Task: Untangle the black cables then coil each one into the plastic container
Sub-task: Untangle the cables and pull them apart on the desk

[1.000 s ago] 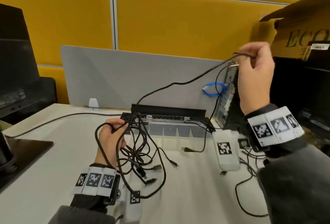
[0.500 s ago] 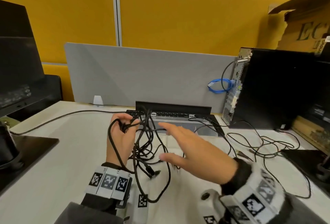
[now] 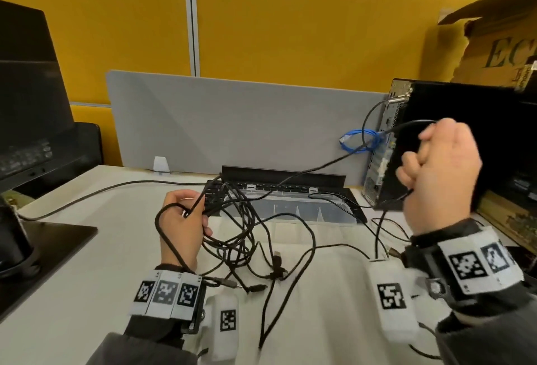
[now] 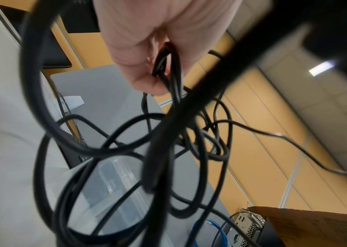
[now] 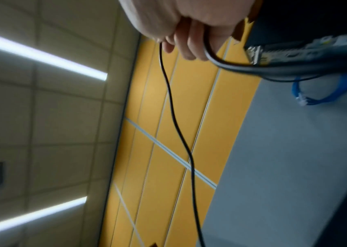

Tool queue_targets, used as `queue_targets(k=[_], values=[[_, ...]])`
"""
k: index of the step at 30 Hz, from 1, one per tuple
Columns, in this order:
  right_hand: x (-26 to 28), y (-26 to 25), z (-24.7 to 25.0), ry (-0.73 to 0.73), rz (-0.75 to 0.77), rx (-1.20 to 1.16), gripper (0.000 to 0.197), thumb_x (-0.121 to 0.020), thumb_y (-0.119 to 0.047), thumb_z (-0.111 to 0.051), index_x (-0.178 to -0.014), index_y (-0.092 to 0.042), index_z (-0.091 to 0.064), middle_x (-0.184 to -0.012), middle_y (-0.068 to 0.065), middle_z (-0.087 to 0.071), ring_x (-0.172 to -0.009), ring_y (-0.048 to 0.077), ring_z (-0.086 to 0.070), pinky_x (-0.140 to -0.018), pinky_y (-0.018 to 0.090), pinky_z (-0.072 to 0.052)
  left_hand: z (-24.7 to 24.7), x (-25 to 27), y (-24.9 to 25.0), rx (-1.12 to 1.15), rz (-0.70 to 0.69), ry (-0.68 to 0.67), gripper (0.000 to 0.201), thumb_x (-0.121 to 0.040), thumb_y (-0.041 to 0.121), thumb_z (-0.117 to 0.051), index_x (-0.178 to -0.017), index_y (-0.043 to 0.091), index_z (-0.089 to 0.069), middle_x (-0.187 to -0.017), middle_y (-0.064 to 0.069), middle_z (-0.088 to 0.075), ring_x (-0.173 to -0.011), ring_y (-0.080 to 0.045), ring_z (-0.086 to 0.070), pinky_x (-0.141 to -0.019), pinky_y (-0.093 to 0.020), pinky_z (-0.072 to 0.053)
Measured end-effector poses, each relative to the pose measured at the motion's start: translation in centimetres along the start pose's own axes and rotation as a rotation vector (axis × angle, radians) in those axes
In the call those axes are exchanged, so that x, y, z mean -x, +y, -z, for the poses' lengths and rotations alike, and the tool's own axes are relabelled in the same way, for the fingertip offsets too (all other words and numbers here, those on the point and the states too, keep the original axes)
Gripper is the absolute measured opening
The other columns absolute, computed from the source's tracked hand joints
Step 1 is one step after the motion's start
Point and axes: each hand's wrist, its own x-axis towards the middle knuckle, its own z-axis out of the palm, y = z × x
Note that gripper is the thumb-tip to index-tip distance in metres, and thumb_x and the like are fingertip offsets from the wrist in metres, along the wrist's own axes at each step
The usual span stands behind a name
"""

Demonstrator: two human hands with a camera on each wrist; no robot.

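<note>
The left hand [image 3: 181, 226] closes its grip around a bundle of tangled black cables [image 3: 247, 236], with one loop going around the back of the hand. Below and to the right of this grip, the loose ends lie on the white counter [image 3: 72, 277]. The right hand [image 3: 441, 175] is raised, and its grip is narrow, the fingers curled on a single black cable [image 3: 319, 165] that stretches down to the bundle. The clear plastic container [image 3: 302, 213] stands open on the counter just behind the bundle, between the two hands.
</note>
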Motion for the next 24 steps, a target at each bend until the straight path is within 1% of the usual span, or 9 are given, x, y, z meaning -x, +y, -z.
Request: queue_targets(k=[2, 4, 7, 10, 14, 17, 19, 21, 24], values=[[-0.9, 0.9, 1.1, 0.032, -0.078, 0.071, 0.028, -0.097, -0.02, -0.036, -0.071, -0.022, -0.045, -0.049, -0.007, -0.03, -0.038, 0.006, -0.024, -0.038, 0.023, -0.02, -0.2, 0.0, 0.0, 0.016, 0.001, 0.002, 0.017, -0.092, 0.008, -0.054, -0.084, 0.022, -0.048, -0.074, -0.01, -0.049, -0.047, -0.013, -0.047, -0.036, -0.016, -0.04], [-1.5, 2.3, 2.0, -0.1, -0.16, 0.278, 0.024, -0.097, -0.023, -0.038, -0.08, -0.02, -0.054, -0.055, -0.006, -0.036, -0.043, 0.005, -0.031, -0.043, 0.023, -0.026, -0.3, 0.0, -0.2, 0.017, -0.013, 0.015, 0.018, -0.09, 0.01, -0.056, -0.083, 0.025, -0.049, -0.08, -0.005, -0.05, -0.058, -0.015, -0.047, -0.042, -0.018, -0.043], [-1.1, 3.9, 2.1, -0.399, -0.164, 0.716, 0.027, -0.097, -0.027, -0.043, -0.119, -0.019, -0.054, -0.087, -0.002, -0.056, -0.074, 0.009, -0.051, -0.066, 0.028, -0.047, -0.5, 0.1, -0.1, -0.024, -0.05, 0.008, 0.026, -0.087, 0.004, -0.059, -0.082, 0.027, -0.048, -0.076, 0.0, -0.042, -0.065, -0.016, -0.045, -0.055, -0.027, -0.045], [0.9, 4.2, 0.8, -0.641, -0.025, 1.073, 0.046, -0.094, -0.034, -0.047, -0.138, -0.026, -0.035, -0.118, -0.003, -0.047, -0.113, 0.016, -0.046, -0.094, 0.037, -0.04, -0.5, 0.4, 0.2, -0.049, -0.062, -0.031, 0.038, -0.082, -0.008, -0.06, -0.084, 0.029, -0.047, -0.074, 0.003, -0.037, -0.065, -0.014, -0.044, -0.062, -0.033, -0.045], [5.3, 4.3, -3.0, -0.725, 0.36, 1.272, 0.057, -0.089, -0.035, -0.055, -0.139, -0.025, -0.032, -0.143, 0.004, -0.034, -0.134, 0.021, -0.029, -0.106, 0.05, -0.026, -0.6, 0.7, 0.5, -0.046, -0.088, -0.059, 0.042, -0.08, -0.013, -0.058, -0.086, 0.027, -0.047, -0.076, 0.004, -0.036, -0.064, -0.013, -0.044, -0.061, -0.028, -0.045], [7.7, 4.7, -5.9, -0.609, 0.617, 1.226, 0.056, -0.073, -0.021, -0.071, -0.122, -0.018, -0.045, -0.144, 0.013, -0.038, -0.135, 0.03, -0.032, -0.104, 0.057, -0.029, -0.6, 0.9, 0.6, -0.023, -0.115, -0.09, 0.038, -0.082, -0.011, -0.058, -0.086, 0.025, -0.046, -0.076, 0.004, -0.036, -0.06, -0.009, -0.044, -0.051, -0.019, -0.045], [8.4, 5.0, -7.0, -0.606, 0.784, 1.179, 0.05, -0.072, -0.009, -0.067, -0.114, -0.02, -0.042, -0.144, 0.011, -0.04, -0.138, 0.03, -0.029, -0.107, 0.056, -0.021, -0.6, 1.0, 0.7, -0.011, -0.139, -0.112, 0.036, -0.082, -0.01, -0.058, -0.085, 0.025, -0.046, -0.076, 0.003, -0.037, -0.061, -0.01, -0.045, -0.047, -0.016, -0.044], [9.0, 5.3, -7.9, -0.677, 0.905, 1.173, 0.047, -0.072, -0.01, -0.062, -0.114, -0.019, -0.042, -0.134, 0.009, -0.051, -0.133, 0.029, -0.039, -0.107, 0.055, -0.019, -0.7, 1.1, 0.7, -0.019, -0.169, -0.137, 0.036, -0.081, -0.008, -0.061, -0.085, 0.025, -0.047, -0.075, 0.002, -0.039, -0.064, -0.015, -0.047, -0.047, -0.018, -0.044], [9.7, 5.5, -9.1, -0.849, 0.837, 1.173, 0.037, -0.074, -0.028, -0.073, -0.104, -0.015, -0.055, -0.09, 0.002, -0.067, -0.089, 0.022, -0.065, -0.091, 0.043, -0.043, -0.8, 1.1, 0.6, -0.038, -0.176, -0.171, 0.036, -0.08, -0.009, -0.062, -0.084, 0.024, -0.049, -0.074, 0.0, -0.041, -0.069, -0.025, -0.049, -0.05, -0.024, -0.046]])
